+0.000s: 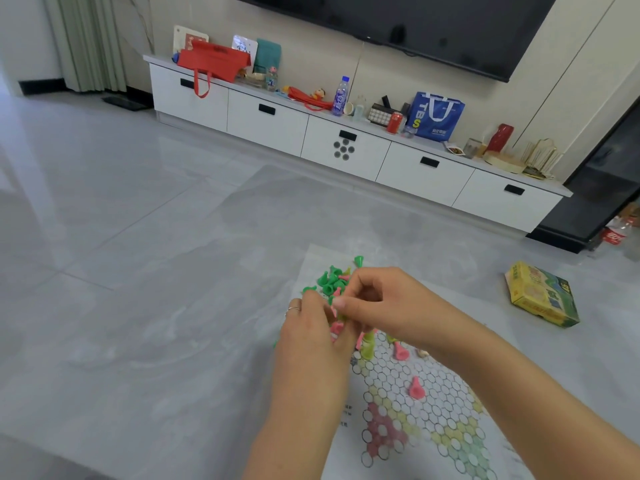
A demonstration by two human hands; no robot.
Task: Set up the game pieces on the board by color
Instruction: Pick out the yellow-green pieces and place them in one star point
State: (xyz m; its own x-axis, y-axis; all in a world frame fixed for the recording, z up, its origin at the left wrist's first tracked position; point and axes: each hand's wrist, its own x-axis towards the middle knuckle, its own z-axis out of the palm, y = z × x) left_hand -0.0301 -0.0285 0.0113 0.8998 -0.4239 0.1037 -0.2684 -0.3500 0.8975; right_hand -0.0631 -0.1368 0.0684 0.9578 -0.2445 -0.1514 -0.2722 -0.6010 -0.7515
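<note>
Head view: my left hand (313, 336) and right hand (384, 306) pinch pink pieces (336, 328) from the mixed pile (330, 280); sorting underway, next seat them on the board (415, 420) pink corner.

The game board (415, 410) lies on the floor (138, 271) at lower centre-right of the frame, with a heap of game pieces (332, 280) on its upper left part and two lone pieces (415, 388) lower down. The game box (542, 294) sits right of the board, and the TV cabinet (346, 147) runs across the upper frame behind both.
</note>
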